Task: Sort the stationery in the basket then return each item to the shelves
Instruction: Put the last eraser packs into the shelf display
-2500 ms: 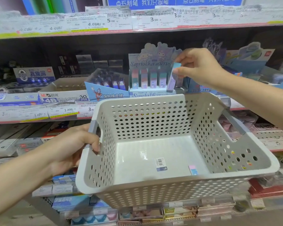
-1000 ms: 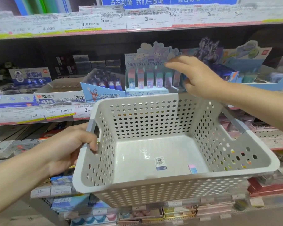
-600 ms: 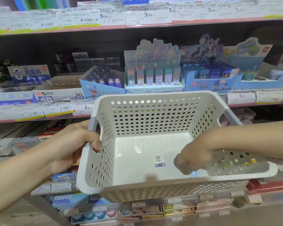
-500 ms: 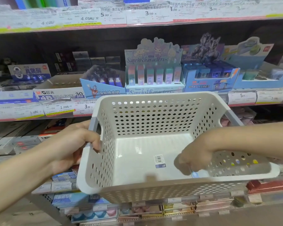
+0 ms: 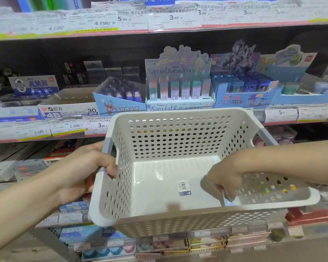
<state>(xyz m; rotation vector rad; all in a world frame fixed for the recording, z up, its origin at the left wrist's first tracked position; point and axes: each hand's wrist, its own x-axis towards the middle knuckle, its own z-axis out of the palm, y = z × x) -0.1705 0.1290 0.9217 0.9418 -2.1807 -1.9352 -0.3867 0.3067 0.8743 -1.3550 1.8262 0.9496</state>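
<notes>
White perforated plastic fills the middle of the frame: the basket [image 5: 178, 144], which we hold up in front of the shelves [image 5: 159, 31]. Our left hand [image 5: 83, 173] sits at centre left, its grip clenched round the grey handle on the basket's left wall.

Our right hand [image 5: 223, 178] reaches down inside at lower right, fingers curled onto a small pale blue item [image 5: 228, 201] lying on the floor of the basket near the front right corner. The grip looks to be pinching it, though the item is mostly hidden under the fingers and we cannot tell what it is.

Apart from that item we see only a barcode sticker [image 5: 183, 187] on the floor of the basket, just left of the hand. So we judge the task to be nearly finished: the basket looks otherwise empty, and this seems to be the last item to go back.

What is left, as we read it, is to lift the item out, find its box and set it there. The pastel eraser display [image 5: 179, 87] in the upper middle of the frame, just behind the basket's far rim, looks full and may be where it belongs, but we cannot be sure.
</notes>
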